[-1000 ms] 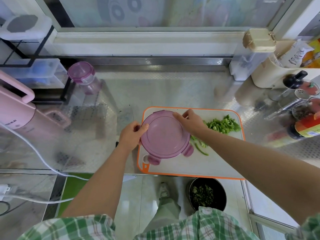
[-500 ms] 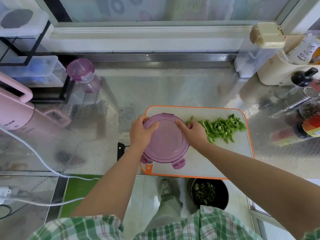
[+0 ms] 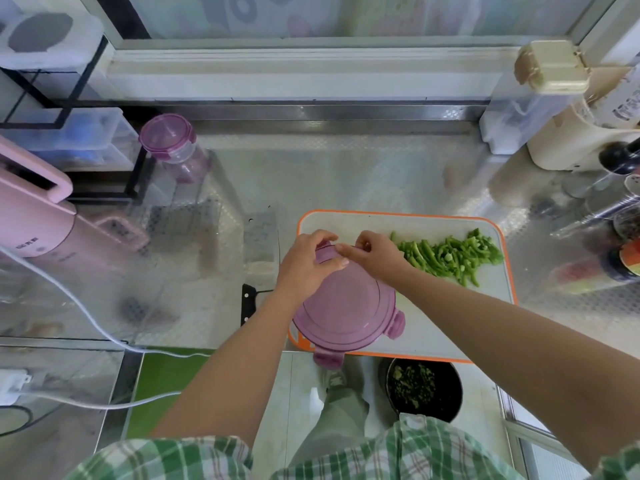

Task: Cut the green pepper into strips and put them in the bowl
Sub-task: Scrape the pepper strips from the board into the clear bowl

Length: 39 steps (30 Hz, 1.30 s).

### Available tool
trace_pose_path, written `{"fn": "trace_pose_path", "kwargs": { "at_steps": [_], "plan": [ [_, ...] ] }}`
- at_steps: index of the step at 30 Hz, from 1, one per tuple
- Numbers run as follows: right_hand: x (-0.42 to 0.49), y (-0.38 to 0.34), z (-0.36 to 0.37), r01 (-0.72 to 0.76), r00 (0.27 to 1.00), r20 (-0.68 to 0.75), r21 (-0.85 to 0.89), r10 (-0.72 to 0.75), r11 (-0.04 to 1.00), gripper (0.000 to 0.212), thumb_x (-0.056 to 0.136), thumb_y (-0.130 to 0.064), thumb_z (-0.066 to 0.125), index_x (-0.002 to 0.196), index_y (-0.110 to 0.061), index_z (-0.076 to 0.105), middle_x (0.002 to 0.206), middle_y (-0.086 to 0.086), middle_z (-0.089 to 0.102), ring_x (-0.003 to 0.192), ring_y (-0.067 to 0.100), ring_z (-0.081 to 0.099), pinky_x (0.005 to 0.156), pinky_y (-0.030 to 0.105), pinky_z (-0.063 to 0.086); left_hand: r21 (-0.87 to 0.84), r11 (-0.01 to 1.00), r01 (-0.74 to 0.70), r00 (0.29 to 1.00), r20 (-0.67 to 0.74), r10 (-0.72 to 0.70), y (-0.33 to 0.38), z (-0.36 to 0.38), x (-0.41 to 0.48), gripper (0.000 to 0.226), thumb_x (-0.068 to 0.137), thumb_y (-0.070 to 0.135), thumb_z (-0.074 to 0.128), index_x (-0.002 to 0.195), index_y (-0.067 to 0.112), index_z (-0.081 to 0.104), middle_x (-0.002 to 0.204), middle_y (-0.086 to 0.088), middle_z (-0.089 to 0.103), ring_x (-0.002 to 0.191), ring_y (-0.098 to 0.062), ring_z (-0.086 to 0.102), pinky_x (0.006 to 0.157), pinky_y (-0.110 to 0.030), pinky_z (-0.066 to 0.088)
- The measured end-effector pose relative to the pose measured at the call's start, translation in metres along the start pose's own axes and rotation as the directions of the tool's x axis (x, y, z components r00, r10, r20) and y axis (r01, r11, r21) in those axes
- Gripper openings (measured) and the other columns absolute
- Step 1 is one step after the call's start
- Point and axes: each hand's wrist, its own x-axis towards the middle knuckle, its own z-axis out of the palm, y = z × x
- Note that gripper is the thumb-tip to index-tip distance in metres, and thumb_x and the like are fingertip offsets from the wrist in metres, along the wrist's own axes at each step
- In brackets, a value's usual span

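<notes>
**Item: green pepper strips** (image 3: pixel 450 254). They lie in a loose heap on the right half of the orange-rimmed cutting board (image 3: pixel 433 330), just beside the right wrist. Cutting looks finished, as no whole pepper is in sight.

**Item: purple lidded bowl** (image 3: pixel 346 313). It stands on the near left part of the board, its near side hanging over the board's front edge. The lid is still on and nothing green is inside yet. Two clasps (image 3: pixel 328 355) on the near side stick outward and are probably undone.

**Item: left hand** (image 3: pixel 304 265). The fingers are curled over the far edge of the lid and hold it.

**Item: right hand** (image 3: pixel 375 252). Thumb and fingertips pinch at the same far edge, touching the left hand, most likely working a clasp there.

**Item: knife** (image 3: pixel 247 303). Only its black handle shows, on the tabletop (image 3: pixel 346 168) left of the board, and neither hand holds it.

**Item: black bin** (image 3: pixel 446 393). It sits on the floor below and holds green scraps.

**Progress.** The strips are cut. Still to do: take off the lid and move the strips into the bowl.

**Change.** A second ago the hands held opposite sides of the lid, the left on its left edge and the right on its far right edge. Now both have met at the far edge. The bowl has come nearer the board's front left corner, and the heap of strips, partly behind the right hand before, now lies in full view.
</notes>
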Motion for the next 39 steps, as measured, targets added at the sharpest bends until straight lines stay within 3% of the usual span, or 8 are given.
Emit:
{"fn": "trace_pose_path", "kwargs": {
  "at_steps": [7, 12, 15, 18, 21, 28, 35, 39],
  "plan": [
    [-0.003, 0.002, 0.0, -0.004, 0.98, -0.197, -0.058, -0.008, 0.998, 0.049, 0.074, -0.059, 0.07, 0.073, -0.015, 0.049, 0.065, -0.003, 0.05, 0.062, 0.015, 0.047, 0.058, 0.032, 0.035, 0.066, 0.966, 0.251, 0.96, -0.149, -0.239, 0.008, -0.01, -0.012, 0.065, 0.08, 0.067, 0.058, 0.128, 0.023, 0.05, 0.115, 0.009, 0.059, 0.107, -0.015, 0.057, 0.085, -0.032, 0.043],
    [-0.008, -0.004, -0.008, 0.136, 0.942, -0.265, -0.258, -0.206, 0.957, 0.049, 0.079, -0.056, 0.066, 0.108, -0.018, 0.055, 0.112, 0.0, 0.05, 0.105, 0.021, 0.049, 0.087, 0.034, 0.037, -0.043, 0.913, 0.405, 0.902, -0.142, -0.407, 0.003, -0.02, -0.02, 0.043, 0.09, 0.057, 0.054, 0.069, 0.019, 0.052, 0.084, -0.004, 0.058, 0.08, -0.024, 0.053, 0.074, -0.033, 0.04],
    [-0.029, -0.018, -0.008, 0.493, 0.857, 0.081, -0.417, -0.509, 0.764, 0.079, 0.065, -0.072, 0.057, 0.13, -0.028, 0.046, 0.135, -0.003, 0.04, 0.126, 0.02, 0.035, 0.105, 0.046, 0.026, -0.028, 0.903, 0.428, 0.886, -0.183, -0.425, 0.0, -0.018, -0.018, 0.05, 0.087, 0.061, 0.055, 0.067, 0.015, 0.05, 0.074, -0.004, 0.057, 0.075, -0.027, 0.054, 0.07, -0.034, 0.042],
    [-0.053, -0.014, -0.002, 0.684, 0.729, 0.558, -0.582, -0.397, 0.439, 0.117, 0.057, -0.072, 0.066, 0.151, -0.029, 0.011, 0.16, 0.002, 0.001, 0.146, 0.023, 0.002, 0.115, 0.05, 0.004, -0.044, 0.898, 0.438, 0.874, -0.213, -0.437, 0.001, -0.015, -0.02, 0.051, 0.087, 0.061, 0.056, 0.063, 0.016, 0.052, 0.072, -0.005, 0.058, 0.075, -0.029, 0.055, 0.072, -0.034, 0.044],
    [-0.063, 0.012, 0.011, 0.671, 0.726, 0.582, -0.716, -0.367, 0.191, 0.123, 0.064, -0.06, 0.075, 0.153, -0.024, -0.002, 0.158, 0.014, -0.019, 0.146, 0.033, -0.016, 0.113, 0.057, -0.002, -0.249, 0.871, 0.423, 0.855, -0.208, -0.475, -0.001, -0.014, -0.024, 0.055, 0.084, 0.064, 0.048, 0.064, 0.014, 0.059, 0.072, -0.009, 0.065, 0.074, -0.03, 0.062, 0.08, -0.039, 0.055],
    [-0.059, 0.014, 0.023, 0.703, 0.656, 0.409, -0.636, -0.634, 0.318, 0.072, 0.086, -0.059, 0.035, 0.139, -0.012, 0.047, 0.147, 0.025, 0.038, 0.134, 0.046, 0.036, 0.104, 0.066, 0.027, -0.832, 0.452, 0.323, 0.845, 0.039, -0.533, -0.001, -0.011, -0.054, 0.057, 0.103, 0.051, 0.023, 0.116, 0.01, 0.061, 0.103, -0.008, 0.065, 0.087, -0.017, 0.061, 0.077, -0.026, 0.051],
    [-0.056, 0.009, 0.006, 0.655, 0.746, 0.311, -0.502, -0.589, 0.564, 0.079, 0.083, -0.067, 0.019, 0.151, -0.027, 0.021, 0.16, 0.007, 0.012, 0.149, 0.026, 0.005, 0.12, 0.043, 0.005, -0.802, 0.512, 0.307, 0.884, 0.042, -0.465, 0.014, 0.006, -0.066, 0.069, 0.098, 0.063, 0.011, 0.138, 0.024, 0.052, 0.143, 0.002, 0.049, 0.135, -0.015, 0.04, 0.111, -0.03, 0.035],
    [-0.052, -0.007, 0.001, 0.648, 0.745, 0.136, -0.379, -0.653, 0.661, 0.068, 0.091, -0.057, 0.029, 0.148, -0.021, 0.033, 0.154, 0.008, 0.033, 0.142, 0.027, 0.029, 0.114, 0.046, 0.025, -0.708, 0.606, 0.363, 0.85, -0.015, -0.527, 0.024, 0.013, -0.066, 0.03, 0.101, 0.044, 0.037, 0.124, 0.03, 0.051, 0.109, 0.003, 0.061, 0.089, -0.011, 0.057, 0.078, -0.029, 0.051]
  ]
}}
